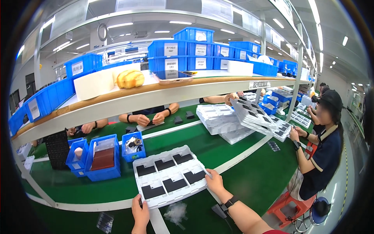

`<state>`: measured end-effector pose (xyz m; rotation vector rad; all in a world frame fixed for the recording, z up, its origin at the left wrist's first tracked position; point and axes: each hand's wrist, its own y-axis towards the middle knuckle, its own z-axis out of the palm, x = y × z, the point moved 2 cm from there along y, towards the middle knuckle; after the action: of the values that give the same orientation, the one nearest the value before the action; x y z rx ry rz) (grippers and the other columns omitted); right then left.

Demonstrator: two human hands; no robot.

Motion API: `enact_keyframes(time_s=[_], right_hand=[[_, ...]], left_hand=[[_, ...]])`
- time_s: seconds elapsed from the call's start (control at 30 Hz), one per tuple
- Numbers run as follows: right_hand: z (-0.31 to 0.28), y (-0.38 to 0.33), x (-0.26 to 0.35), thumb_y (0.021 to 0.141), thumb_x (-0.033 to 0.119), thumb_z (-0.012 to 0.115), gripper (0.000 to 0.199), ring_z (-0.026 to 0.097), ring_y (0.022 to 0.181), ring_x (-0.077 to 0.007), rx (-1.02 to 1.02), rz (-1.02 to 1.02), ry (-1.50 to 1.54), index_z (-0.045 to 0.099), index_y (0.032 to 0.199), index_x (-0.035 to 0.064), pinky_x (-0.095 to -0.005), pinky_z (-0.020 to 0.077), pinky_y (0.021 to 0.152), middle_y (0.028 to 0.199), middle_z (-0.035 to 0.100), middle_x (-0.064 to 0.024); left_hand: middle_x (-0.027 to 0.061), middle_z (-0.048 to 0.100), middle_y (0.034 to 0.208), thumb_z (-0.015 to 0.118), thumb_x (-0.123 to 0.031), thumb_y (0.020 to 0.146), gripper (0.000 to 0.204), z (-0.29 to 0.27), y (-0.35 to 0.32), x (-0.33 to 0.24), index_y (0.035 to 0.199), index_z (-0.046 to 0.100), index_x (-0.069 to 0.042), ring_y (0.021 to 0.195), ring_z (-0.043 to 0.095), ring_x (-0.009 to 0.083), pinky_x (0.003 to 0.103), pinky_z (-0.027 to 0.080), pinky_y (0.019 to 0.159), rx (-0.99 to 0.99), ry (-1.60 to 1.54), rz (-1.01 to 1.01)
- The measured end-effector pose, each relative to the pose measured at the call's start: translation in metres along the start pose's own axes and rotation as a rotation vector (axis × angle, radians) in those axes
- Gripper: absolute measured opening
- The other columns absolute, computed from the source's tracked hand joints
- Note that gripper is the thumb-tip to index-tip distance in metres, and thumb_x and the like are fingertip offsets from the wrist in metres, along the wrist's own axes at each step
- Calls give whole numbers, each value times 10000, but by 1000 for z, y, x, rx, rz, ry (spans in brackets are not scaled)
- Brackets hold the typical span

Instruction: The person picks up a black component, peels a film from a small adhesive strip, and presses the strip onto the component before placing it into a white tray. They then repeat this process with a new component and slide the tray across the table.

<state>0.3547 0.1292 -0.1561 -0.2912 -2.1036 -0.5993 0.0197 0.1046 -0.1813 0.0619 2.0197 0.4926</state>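
A white molded plastic tray is held at a slight tilt over the green worktop, with flat black pieces lying in its several compartments. My left hand grips its near left corner, thumb against the rim. At the right edge, my right hand has its fingers closed round the side, partly hidden under the tray. Below the tray, between my forearms, lies a small heap of clear plastic film pieces. A small dark block with a cable rests beside my right wrist.
Blue bins stand left of the tray, one with brown sheets inside. Stacked white trays lie farther back. A metal shelf with blue boxes crosses above the worktop. Co-workers' hands work opposite; a seated person is at right.
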Motion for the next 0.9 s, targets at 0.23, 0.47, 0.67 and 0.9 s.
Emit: enact_keyframes(time_s=[0.23,0.47,0.67,0.9], right_hand=[[3,1,-4,764,160,559,308,581,857,-313,-57,-74,-9,562,1032,8,-364,445,787,1010,584,-174],[2,3,-4,776,158,554,318,556,961,-328,-27,-80,-34,550,1061,15,-367,434,846,1042,575,-169],[4,4,-7,772,166,548,318,555,956,-322,-34,-86,-46,554,1049,10,-372,426,840,1039,575,-171],[1,2,-1,762,168,545,311,556,948,-321,-26,-49,-6,567,1023,-1,-370,420,847,1036,576,-177]], left_hand=[[153,499,1083,470,3,816,325,-2,2,-4,1137,435,35,1010,504,224,317,385,875,64,-54,-64],[147,498,1077,469,4,811,325,0,3,8,1133,438,34,1009,500,216,309,378,879,48,-111,-90],[191,483,1166,478,-100,859,341,-7,0,-17,1176,447,25,1073,480,280,337,371,916,79,59,-25],[157,501,1078,485,-4,805,326,0,3,10,1127,446,33,1012,501,232,316,379,884,23,-40,-49]])
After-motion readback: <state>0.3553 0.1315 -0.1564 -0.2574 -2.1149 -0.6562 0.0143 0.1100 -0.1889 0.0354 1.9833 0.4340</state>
